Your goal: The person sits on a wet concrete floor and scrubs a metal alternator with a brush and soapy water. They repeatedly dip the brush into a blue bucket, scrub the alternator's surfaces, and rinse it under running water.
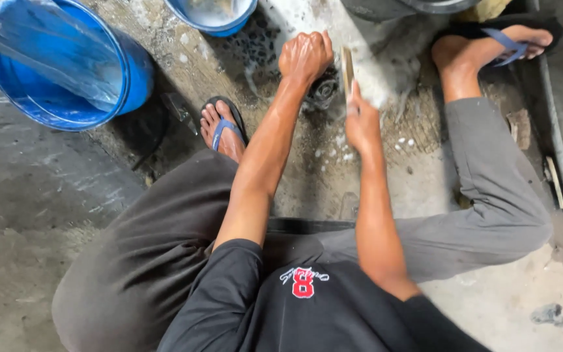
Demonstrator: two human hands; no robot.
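On the wet floor (360, 189) between my feet, my left hand (305, 55) is clenched on a dark part (324, 90), pinning it down. My right hand (361, 120) pinches a thin brush (347, 68), blurred mid-stroke. I judge short, firm strokes best, the part kept steady, the suds near the bucket (60, 62).

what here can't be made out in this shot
Head view only:
- dark object under the left hand: the fist hides most of it, kind unclear.
- flat tan piece at the right hand: motion-blurred, grip uncertain.
- small blue basin: cut off by the top edge.
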